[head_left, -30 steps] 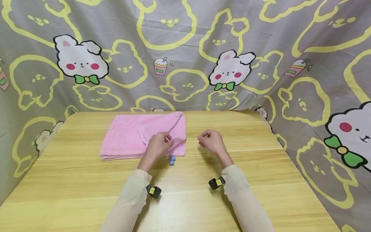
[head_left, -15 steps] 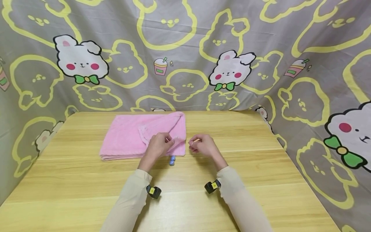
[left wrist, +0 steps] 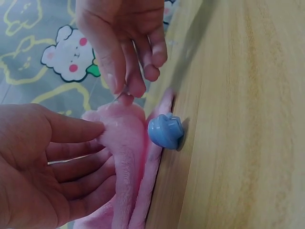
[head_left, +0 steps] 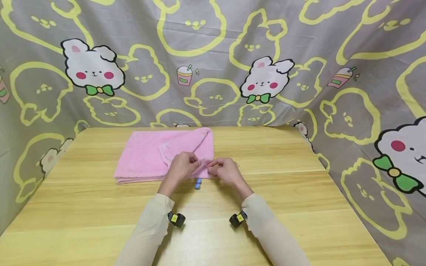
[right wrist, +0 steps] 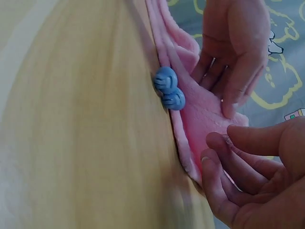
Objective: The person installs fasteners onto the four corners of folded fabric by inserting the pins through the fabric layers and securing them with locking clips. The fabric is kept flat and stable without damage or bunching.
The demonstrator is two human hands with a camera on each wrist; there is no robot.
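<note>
A folded pink plush towel or blanket [head_left: 143,153] lies on the table, its near right corner lifted. My left hand [head_left: 182,166] pinches that raised edge between thumb and fingers. Close by on the right, my right hand [head_left: 227,171] has thumb and index finger pinched together at the towel's edge. A thin, needle-like thing [left wrist: 118,98] shows between those fingertips in the left wrist view; its exact kind is too small to tell. Beside the towel's front edge sits a small blue two-lobed plastic piece [right wrist: 172,98], touched by neither hand.
The wooden table [head_left: 283,229] extends around the towel on every side. A grey curtain [head_left: 213,66] with yellow outlines and white rabbits hangs behind and at the sides. Each sleeve carries a black wrist camera [head_left: 237,219].
My right hand has moved left from beside the towel until its fingertips reach the raised edge. The left hand keeps its hold, and the blue piece stays where it was.
</note>
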